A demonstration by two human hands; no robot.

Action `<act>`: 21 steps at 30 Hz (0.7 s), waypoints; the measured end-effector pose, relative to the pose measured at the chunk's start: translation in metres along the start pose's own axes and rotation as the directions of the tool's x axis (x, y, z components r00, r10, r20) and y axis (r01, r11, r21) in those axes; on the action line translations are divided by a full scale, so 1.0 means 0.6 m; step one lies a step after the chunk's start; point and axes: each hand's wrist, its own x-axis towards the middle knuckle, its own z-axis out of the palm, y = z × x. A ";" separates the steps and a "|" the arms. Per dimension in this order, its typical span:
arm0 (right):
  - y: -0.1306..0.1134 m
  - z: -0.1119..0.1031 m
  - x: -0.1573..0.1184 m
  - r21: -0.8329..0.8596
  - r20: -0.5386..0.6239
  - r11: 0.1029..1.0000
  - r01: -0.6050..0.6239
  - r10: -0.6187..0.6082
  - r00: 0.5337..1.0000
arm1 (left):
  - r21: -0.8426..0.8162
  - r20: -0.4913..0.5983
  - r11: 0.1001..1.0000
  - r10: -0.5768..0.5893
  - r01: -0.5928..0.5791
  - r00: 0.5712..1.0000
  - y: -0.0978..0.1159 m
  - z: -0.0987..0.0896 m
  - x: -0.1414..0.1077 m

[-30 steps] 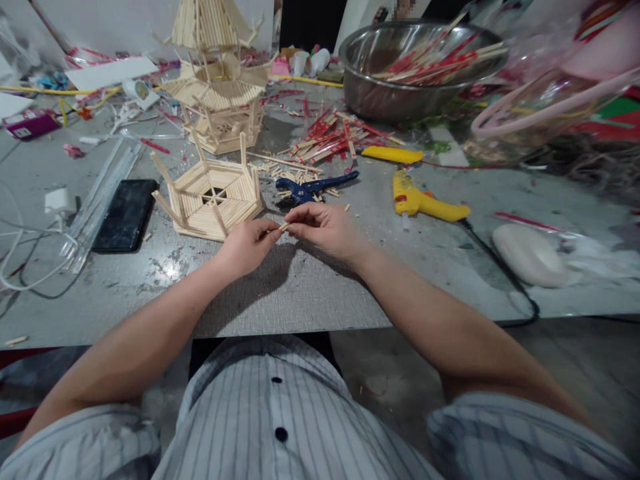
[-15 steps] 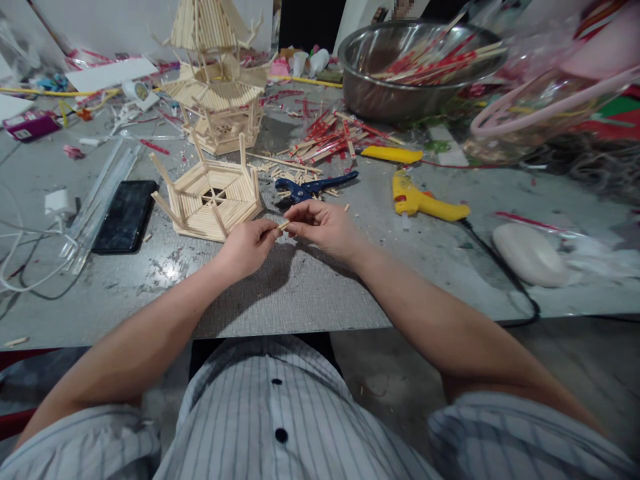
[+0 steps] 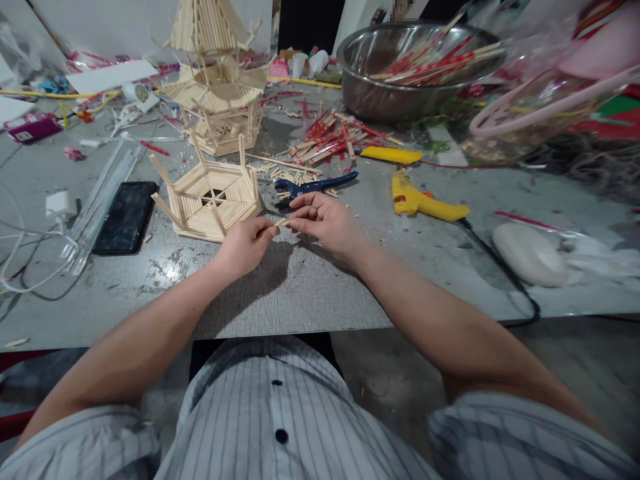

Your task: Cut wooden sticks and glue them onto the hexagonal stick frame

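Cluttered grey tabletop (image 3: 300, 303), hands (image 3: 245, 247) pinching short stick (image 3: 283, 223), hexagonal frame (image 3: 235, 209) nearby

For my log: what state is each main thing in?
Short pale wooden stick: held between left hand and right hand
Hexagonal pale wooden frame: roofless
Pale wooden pagoda: standing
Black rectangular phone: screen dark
Yellow plastic glue gun: lying
Blue pliers: lying
Round steel bowl: holding red, pale sticks

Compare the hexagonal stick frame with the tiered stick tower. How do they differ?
Levels: the hexagonal frame is one low level; the stick tower stacks several.
Top: the frame is roofless, its corner posts bare; the tower carries sloping roofs.
Place: the frame sits nearer the camera; the tower stands behind it, its tip cropped.
Shared: both are built of thin, pale sticks.
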 end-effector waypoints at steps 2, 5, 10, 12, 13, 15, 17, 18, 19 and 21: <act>0.002 -0.002 0.001 -0.025 -0.030 1.000 0.009 -0.009 1.000 | -0.012 -0.011 1.000 -0.013 0.013 1.000 0.001 -0.001 0.000; 0.003 -0.003 0.001 -0.039 -0.043 0.999 0.019 -0.021 0.999 | -0.020 -0.030 1.000 -0.017 0.016 0.999 0.001 -0.001 0.000; 0.000 0.001 -0.001 -0.047 -0.019 0.997 0.055 -0.056 0.998 | -0.010 -0.039 1.000 -0.013 0.013 0.999 0.000 0.000 0.000; -0.002 0.003 -0.002 -0.038 -0.006 0.998 0.059 -0.059 0.998 | 0.001 -0.035 1.000 0.002 -0.002 0.999 0.000 0.001 0.000; -0.002 0.004 -0.003 -0.032 -0.003 0.998 0.057 -0.057 0.998 | 0.005 -0.032 1.000 0.009 -0.009 0.999 0.000 0.002 0.000; -0.004 0.004 -0.003 -0.028 -0.003 0.999 0.045 -0.045 0.999 | 0.006 -0.032 1.000 0.019 -0.019 0.999 0.001 0.004 -0.001; -0.004 0.005 -0.003 -0.023 -0.013 0.999 0.027 -0.027 1.000 | 0.000 -0.036 1.000 0.021 -0.021 0.999 0.001 0.005 -0.002; -0.004 0.005 -0.002 -0.016 -0.018 1.000 0.018 -0.019 1.000 | -0.004 -0.037 1.000 0.019 -0.019 0.999 0.001 0.006 -0.003; -0.003 0.005 -0.002 -0.004 -0.024 1.000 0.012 -0.012 1.000 | -0.008 -0.037 1.000 0.018 -0.019 0.999 0.001 0.006 -0.003; -0.003 0.005 -0.002 0.019 -0.031 1.000 -0.001 0.001 1.000 | -0.022 -0.036 0.999 0.026 -0.027 0.999 0.000 0.006 -0.003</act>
